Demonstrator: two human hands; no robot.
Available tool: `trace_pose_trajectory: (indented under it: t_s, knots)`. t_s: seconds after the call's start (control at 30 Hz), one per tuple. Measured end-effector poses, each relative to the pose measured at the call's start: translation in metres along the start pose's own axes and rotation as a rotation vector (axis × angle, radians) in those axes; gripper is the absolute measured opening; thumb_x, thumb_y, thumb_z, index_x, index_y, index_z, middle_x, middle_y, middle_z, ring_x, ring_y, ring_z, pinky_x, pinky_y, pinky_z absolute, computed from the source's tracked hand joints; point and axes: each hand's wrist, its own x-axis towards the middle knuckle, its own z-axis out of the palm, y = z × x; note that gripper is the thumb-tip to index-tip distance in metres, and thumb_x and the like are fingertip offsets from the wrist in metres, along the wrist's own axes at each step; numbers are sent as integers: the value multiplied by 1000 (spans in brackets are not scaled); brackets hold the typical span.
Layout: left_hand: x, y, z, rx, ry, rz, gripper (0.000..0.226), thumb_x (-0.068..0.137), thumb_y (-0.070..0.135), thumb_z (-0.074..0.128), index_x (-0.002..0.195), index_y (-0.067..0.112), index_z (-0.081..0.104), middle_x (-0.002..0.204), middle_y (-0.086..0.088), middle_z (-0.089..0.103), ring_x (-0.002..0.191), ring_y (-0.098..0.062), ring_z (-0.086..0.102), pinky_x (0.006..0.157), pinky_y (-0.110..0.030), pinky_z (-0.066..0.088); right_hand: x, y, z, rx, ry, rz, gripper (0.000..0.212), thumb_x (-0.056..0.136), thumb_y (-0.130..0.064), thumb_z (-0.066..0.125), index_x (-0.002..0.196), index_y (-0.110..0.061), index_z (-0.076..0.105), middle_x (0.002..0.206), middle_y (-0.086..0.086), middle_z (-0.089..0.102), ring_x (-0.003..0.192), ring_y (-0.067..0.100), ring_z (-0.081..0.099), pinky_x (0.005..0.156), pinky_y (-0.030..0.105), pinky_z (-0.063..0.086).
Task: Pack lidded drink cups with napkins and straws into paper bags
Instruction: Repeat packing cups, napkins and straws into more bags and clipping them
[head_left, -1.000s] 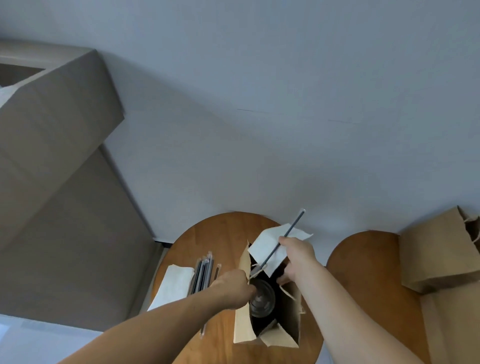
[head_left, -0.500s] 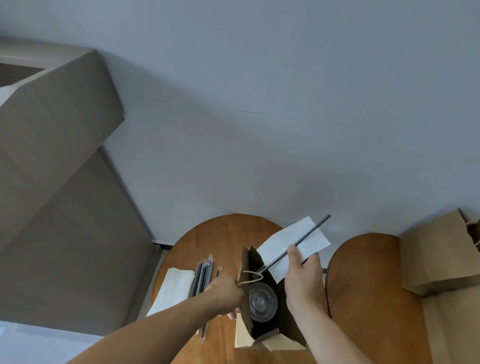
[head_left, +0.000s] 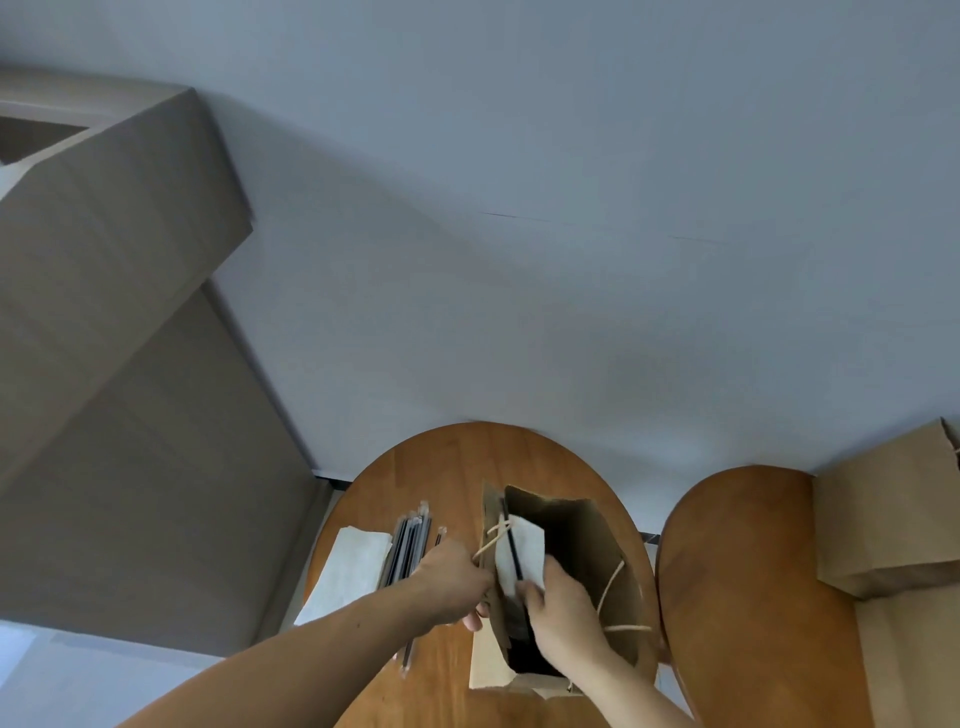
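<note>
An open brown paper bag (head_left: 597, 530) stands on the round wooden table (head_left: 447, 462). My left hand (head_left: 452, 582) grips the bag's left edge by its cord handle (head_left: 491, 538). Inside the bag's mouth my right hand (head_left: 563, 605) pinches a white napkin (head_left: 527, 551) together with a black straw (head_left: 513, 553), both held against the left inner wall. The cup seen in the bag earlier is hidden now.
A stack of white napkins (head_left: 348, 571) and several wrapped black straws (head_left: 410, 540) lie on the table left of the bag. A second wooden surface (head_left: 748, 571) sits to the right, with more brown paper bags (head_left: 893, 514) at the far right.
My right hand has lowered the napkin and straw from above the bag down into its mouth. My left hand has stayed on the bag's left edge.
</note>
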Motion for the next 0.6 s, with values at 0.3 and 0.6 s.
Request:
trace_pose_trajectory:
  t_s: [0.3, 0.6]
  knots:
    - [-5, -13, -1, 8, 34, 10, 14, 91, 17, 49, 95, 15, 62, 67, 1, 74, 63, -12, 73, 65, -25, 58, 49, 28, 19, -6, -189, 310, 13, 95, -17, 55, 99, -21, 66, 99, 0, 68, 91, 18, 62, 84, 30, 49]
    - [-7, -16, 1, -16, 39, 20, 18, 91, 20, 47, 98, 18, 63, 71, 0, 74, 63, -12, 73, 65, -26, 57, 65, 34, 0, 694, -544, 363, 29, 91, -23, 65, 113, -6, 68, 107, 21, 71, 102, 41, 68, 97, 58, 50]
